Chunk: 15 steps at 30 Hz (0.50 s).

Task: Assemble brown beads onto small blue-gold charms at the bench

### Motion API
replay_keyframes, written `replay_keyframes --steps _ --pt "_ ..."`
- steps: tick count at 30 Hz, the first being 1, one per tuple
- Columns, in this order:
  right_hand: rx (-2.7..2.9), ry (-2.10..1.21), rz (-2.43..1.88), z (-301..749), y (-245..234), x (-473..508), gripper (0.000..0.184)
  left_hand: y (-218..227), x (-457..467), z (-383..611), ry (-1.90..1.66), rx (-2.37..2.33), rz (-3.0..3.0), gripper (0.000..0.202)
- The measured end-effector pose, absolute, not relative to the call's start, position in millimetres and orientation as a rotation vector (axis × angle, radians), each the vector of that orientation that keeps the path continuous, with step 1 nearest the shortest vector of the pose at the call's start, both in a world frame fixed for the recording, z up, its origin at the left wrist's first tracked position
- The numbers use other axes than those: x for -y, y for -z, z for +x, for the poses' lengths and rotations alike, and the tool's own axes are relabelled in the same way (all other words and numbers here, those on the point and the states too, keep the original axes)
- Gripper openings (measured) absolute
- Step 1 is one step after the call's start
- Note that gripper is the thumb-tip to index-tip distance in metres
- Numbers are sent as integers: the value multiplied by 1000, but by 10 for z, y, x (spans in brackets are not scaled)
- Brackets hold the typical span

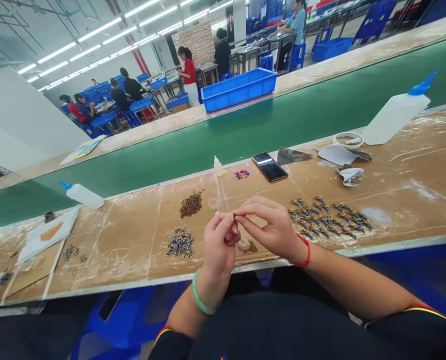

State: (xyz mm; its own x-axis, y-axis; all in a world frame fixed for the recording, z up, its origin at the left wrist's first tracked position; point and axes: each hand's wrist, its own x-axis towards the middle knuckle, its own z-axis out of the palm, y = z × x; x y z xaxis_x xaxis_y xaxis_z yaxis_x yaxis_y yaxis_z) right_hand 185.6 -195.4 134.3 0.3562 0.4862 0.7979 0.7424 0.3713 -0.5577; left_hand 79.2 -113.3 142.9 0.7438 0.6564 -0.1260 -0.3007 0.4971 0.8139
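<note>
My left hand and my right hand meet above the front edge of the brown workbench. Both pinch one tiny dark part between their fingertips. A small round clear cap lies on the bench just below the hands. Left of them lies a heap of blue and gold small parts, with a pile of brown bits behind it. To the right, several blue and gold parts lie spread in rows.
A small dropper bottle, purple pieces and a black phone lie farther back. A large squeeze bottle stands at the right, another lies at the left. Behind runs a green conveyor belt with a blue bin; people work beyond.
</note>
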Motion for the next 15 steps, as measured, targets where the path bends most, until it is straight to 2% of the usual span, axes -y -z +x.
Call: replay_keyframes --steps 15 --pt "1226 190 -1283 1890 -1341 1887 14 -1317 1151 772 -695 -444 887 34"
